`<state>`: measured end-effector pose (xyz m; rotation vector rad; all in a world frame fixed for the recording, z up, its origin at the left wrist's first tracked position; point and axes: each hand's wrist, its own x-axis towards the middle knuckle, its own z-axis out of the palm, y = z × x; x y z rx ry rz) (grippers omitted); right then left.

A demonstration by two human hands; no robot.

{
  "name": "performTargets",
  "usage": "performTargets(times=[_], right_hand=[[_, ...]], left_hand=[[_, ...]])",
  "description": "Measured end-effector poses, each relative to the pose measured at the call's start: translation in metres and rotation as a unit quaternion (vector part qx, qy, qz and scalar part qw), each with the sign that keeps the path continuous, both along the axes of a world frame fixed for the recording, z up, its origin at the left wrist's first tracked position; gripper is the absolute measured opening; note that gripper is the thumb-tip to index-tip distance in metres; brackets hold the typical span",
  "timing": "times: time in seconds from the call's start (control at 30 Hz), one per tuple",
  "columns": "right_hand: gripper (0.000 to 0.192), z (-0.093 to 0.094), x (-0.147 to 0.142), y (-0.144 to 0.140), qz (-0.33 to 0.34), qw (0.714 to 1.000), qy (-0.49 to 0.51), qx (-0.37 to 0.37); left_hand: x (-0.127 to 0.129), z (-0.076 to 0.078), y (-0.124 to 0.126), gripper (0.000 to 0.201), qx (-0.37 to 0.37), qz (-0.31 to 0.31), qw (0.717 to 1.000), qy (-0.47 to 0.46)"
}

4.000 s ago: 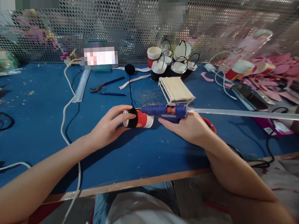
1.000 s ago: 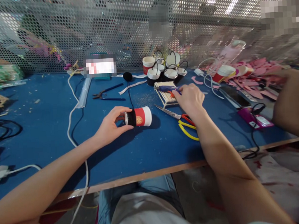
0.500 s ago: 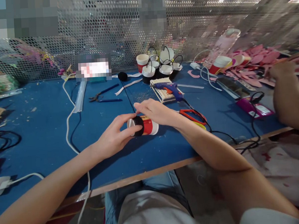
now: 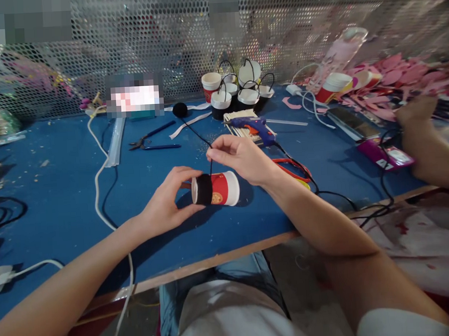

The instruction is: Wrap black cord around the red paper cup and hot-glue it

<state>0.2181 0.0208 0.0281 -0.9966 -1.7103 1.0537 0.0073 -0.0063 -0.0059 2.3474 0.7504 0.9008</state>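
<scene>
A red and white paper cup (image 4: 224, 189) lies on its side, its base end wrapped in a band of black yarn (image 4: 204, 190). My left hand (image 4: 171, 198) grips the wrapped end between thumb and fingers. Above the cup, my right hand (image 4: 239, 157) pinches the strand of black yarn (image 4: 211, 163), which runs from the wrapping up to a black yarn ball (image 4: 180, 109) farther back on the table.
Behind my hands are blue-handled pliers (image 4: 153, 141), a blue glue gun (image 4: 250, 126) on pale sticks, and several black-wrapped cups (image 4: 221, 105). Red-handled scissors (image 4: 294, 169) lie by my right forearm. A white cable (image 4: 97, 189) crosses at left. Another person's arm (image 4: 422, 137) rests at right.
My right hand has moved up off the cup, holding the yarn strand raised. The cup has turned in my left hand, so a gold print now shows.
</scene>
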Motion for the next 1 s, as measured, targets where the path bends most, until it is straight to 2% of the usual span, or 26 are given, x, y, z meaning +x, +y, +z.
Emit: performTargets(times=[0.1, 0.4, 0.5, 0.67, 1.0], right_hand=[[0.020, -0.0007, 0.0035, 0.0011, -0.008, 1.000, 0.004, 0.015], [0.020, -0.0022, 0.0060, 0.0035, -0.044, 0.998, -0.018, 0.051], [0.021, -0.0049, 0.0058, 0.0046, -0.045, 0.997, -0.039, 0.055], [0.019, -0.0076, 0.0034, 0.0045, -0.047, 0.995, -0.061, 0.065], [0.019, -0.0076, -0.0025, 0.0004, -0.036, 0.993, -0.096, 0.051]], left_hand=[[0.0011, -0.0003, -0.0005, 0.059, -0.090, 0.002, 0.995, -0.029], [0.0008, -0.0042, 0.0000, 0.051, -0.217, -0.015, 0.975, -0.033], [0.0013, -0.0031, -0.0013, 0.051, -0.208, -0.020, 0.978, -0.013], [0.0009, 0.0008, -0.0036, 0.053, -0.150, -0.020, 0.988, 0.011], [0.0024, -0.0002, -0.0035, 0.048, -0.094, -0.049, 0.994, -0.039]])
